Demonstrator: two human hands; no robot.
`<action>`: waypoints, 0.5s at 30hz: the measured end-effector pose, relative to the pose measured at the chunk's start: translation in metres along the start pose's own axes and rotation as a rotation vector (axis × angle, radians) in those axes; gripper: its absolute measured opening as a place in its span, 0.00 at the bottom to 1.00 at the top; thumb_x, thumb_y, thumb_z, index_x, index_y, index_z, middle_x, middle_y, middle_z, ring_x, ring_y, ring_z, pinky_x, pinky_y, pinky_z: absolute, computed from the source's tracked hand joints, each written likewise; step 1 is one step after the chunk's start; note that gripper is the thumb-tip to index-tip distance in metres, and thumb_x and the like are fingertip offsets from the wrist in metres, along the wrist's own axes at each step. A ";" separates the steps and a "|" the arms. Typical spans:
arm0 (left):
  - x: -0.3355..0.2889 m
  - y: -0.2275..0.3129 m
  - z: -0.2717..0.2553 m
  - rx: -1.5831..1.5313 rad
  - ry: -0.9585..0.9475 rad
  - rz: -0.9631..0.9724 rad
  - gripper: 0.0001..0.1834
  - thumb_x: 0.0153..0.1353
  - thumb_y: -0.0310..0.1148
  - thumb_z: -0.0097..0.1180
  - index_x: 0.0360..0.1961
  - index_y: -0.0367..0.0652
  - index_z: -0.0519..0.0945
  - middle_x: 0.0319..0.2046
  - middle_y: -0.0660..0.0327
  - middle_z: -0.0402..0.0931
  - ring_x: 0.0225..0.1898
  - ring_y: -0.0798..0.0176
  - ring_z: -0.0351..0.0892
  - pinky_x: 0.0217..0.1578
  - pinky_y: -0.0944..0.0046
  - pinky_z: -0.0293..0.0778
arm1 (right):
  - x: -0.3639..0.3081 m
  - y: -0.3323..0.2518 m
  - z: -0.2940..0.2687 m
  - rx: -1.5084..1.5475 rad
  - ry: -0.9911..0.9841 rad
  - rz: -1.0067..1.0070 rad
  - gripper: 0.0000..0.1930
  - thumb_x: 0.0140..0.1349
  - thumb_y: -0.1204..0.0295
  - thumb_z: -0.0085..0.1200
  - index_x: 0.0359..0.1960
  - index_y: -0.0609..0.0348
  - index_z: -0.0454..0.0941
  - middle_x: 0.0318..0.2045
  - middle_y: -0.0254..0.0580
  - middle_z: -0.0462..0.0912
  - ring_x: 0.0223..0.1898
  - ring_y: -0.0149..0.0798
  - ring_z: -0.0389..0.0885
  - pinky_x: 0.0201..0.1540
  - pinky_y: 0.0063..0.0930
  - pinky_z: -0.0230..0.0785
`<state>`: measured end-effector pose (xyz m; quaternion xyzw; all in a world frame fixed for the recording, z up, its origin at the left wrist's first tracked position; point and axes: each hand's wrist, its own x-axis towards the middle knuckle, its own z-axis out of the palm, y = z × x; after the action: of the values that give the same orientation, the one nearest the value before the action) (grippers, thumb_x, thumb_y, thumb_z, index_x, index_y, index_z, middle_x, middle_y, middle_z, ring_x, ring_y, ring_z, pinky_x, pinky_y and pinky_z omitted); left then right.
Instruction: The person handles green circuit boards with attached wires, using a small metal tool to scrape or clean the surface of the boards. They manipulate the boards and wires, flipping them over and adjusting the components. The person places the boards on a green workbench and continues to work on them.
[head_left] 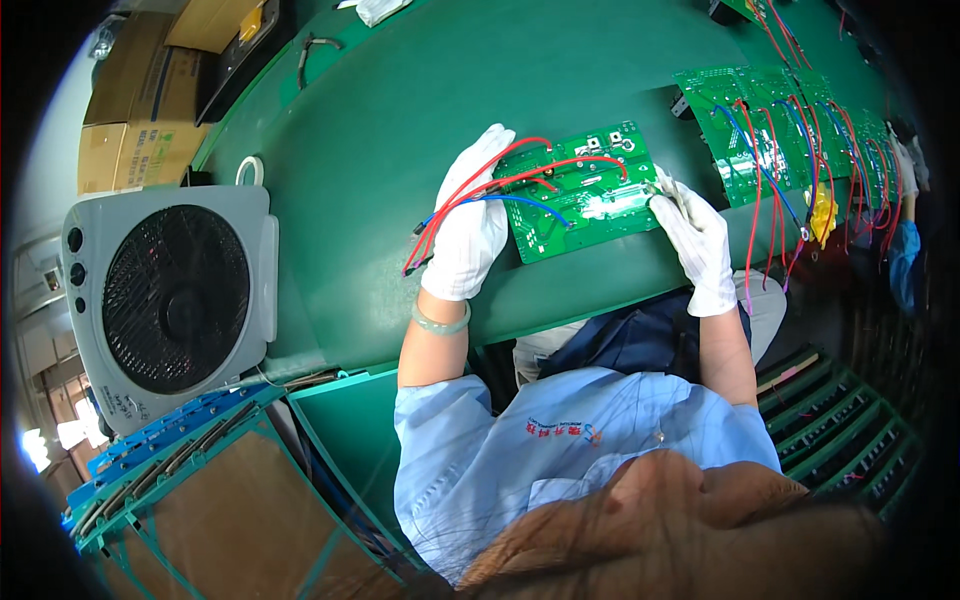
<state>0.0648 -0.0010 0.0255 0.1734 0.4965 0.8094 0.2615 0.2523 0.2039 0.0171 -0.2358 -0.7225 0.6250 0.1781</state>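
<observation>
Head view: a green printed circuit board (590, 187), long axis running left to right, lies between the left gloved hand (470, 225), gripping its left edge, and the right gloved hand (694, 240), pinching a slim metallic tool (681, 200) beside its right edge.

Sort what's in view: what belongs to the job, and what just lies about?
In the work:
- circuit board in left hand
- red and blue wires
- slim tool in right hand
- probably similar wired boards

Apparently just lying about:
- grey fan
- cardboard boxes
</observation>
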 end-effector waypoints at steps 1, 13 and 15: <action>-0.001 -0.001 -0.001 0.064 -0.024 0.034 0.17 0.70 0.26 0.48 0.58 0.32 0.73 0.60 0.51 0.72 0.62 0.58 0.72 0.66 0.60 0.65 | 0.000 0.002 0.000 -0.026 0.004 -0.020 0.21 0.66 0.74 0.58 0.59 0.67 0.75 0.50 0.43 0.83 0.49 0.28 0.79 0.54 0.23 0.71; -0.006 0.010 0.006 0.422 -0.149 0.142 0.22 0.70 0.35 0.49 0.59 0.31 0.73 0.61 0.51 0.72 0.62 0.57 0.70 0.66 0.59 0.63 | 0.002 0.001 -0.001 0.161 -0.072 0.130 0.22 0.70 0.75 0.51 0.63 0.71 0.68 0.55 0.45 0.78 0.45 0.28 0.79 0.38 0.21 0.75; -0.006 0.016 0.007 0.621 -0.199 0.212 0.22 0.69 0.35 0.50 0.58 0.31 0.74 0.60 0.51 0.72 0.62 0.56 0.71 0.65 0.59 0.63 | 0.002 0.001 -0.001 0.289 -0.081 0.140 0.21 0.70 0.76 0.50 0.63 0.72 0.68 0.56 0.45 0.77 0.43 0.28 0.78 0.36 0.21 0.75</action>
<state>0.0696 -0.0061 0.0426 0.3734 0.6704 0.6215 0.1577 0.2507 0.2060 0.0163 -0.2321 -0.6136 0.7422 0.1368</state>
